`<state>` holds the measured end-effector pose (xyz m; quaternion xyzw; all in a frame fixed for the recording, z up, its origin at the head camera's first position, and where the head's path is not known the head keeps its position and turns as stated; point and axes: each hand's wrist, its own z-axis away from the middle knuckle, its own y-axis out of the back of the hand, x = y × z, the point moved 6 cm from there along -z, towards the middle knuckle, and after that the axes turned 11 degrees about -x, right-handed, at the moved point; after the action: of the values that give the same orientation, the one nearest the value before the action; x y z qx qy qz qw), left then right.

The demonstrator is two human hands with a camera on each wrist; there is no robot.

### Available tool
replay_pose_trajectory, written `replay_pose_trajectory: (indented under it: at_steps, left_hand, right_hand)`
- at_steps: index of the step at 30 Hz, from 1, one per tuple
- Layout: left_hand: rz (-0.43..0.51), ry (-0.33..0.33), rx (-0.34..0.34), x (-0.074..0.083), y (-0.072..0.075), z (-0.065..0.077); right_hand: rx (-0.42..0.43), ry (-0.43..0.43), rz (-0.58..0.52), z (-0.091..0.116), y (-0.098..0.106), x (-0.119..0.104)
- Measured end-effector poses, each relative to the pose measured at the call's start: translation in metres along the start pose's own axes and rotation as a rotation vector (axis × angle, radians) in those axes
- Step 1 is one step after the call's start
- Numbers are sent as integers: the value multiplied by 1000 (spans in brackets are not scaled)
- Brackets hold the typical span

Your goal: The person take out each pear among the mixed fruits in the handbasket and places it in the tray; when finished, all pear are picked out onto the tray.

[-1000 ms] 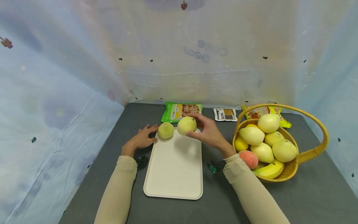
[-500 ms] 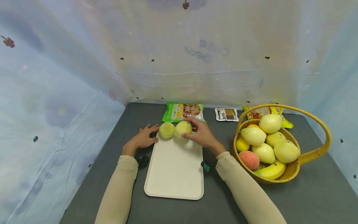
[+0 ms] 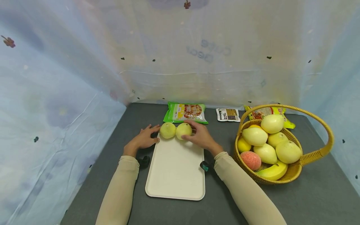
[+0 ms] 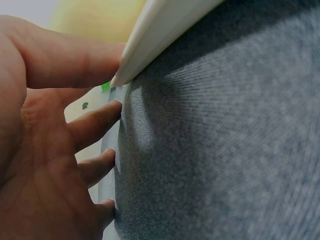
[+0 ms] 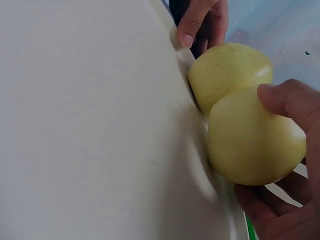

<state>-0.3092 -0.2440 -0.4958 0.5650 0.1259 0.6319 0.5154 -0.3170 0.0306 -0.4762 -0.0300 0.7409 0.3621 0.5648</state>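
My right hand point(image 3: 201, 136) holds a round yellow-green fruit point(image 3: 183, 131) at the far edge of the white tray point(image 3: 175, 175). In the right wrist view the thumb lies on top of this fruit point(image 5: 252, 145) and the other fingers are at its far side. A second round yellow-green fruit point(image 3: 167, 130) sits right beside it at the tray's far left corner. My left hand point(image 3: 143, 139) rests at that corner, fingers spread over the table. Its thumb touches the tray's rim point(image 4: 145, 45) in the left wrist view.
A wicker basket point(image 3: 295, 175) of fruit, with a peach point(image 3: 251, 160) and a banana point(image 3: 274, 171), stands to the right, its tall handle arching up. Behind the tray lie a green packet point(image 3: 185, 113), a small white packet point(image 3: 228, 115) and a yellow packet point(image 3: 288, 124).
My right hand has moved left and down with the fruit, from over the tray to right beside the other fruit. The left hand has stayed in place.
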Motion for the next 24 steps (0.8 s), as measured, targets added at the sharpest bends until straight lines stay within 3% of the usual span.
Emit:
replay_pose_trajectory:
  at_steps: [17,24]
  left_hand:
    - [-4,6,4,0,1,1]
    - [1,1,-2,0,1,0]
  right_hand:
    - [-30,14,63,12,-4,0]
    - [3,23,81,26,2,-8]
